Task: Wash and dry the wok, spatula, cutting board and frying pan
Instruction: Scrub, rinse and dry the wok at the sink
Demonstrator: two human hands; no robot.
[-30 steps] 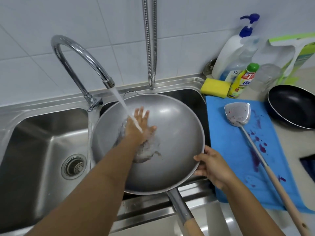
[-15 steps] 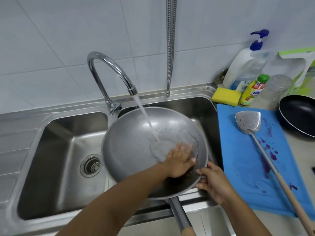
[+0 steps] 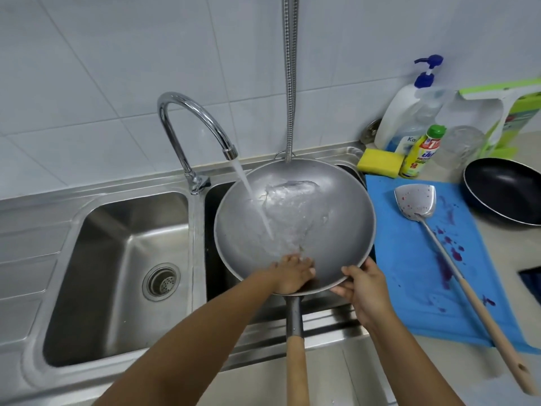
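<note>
In the middle of the frame the wok [image 3: 336,218] sits over the sink [image 3: 197,230] under the running tap [image 3: 190,109], the right hand [image 3: 364,291] gripping its near rim and the left hand [image 3: 292,273] pressing open fingers inside, which should sweep the whole bowl while the rim turns.

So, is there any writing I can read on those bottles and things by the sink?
"Ka" or "Ko": a word's start on the white pump bottle, the rest hidden.
On the yellow bottle with the green cap: red and blue label print, too blurred to read.
On the green package: print too blurred to read.
No writing seen on the wok, spatula, cutting board or frying pan.
</note>
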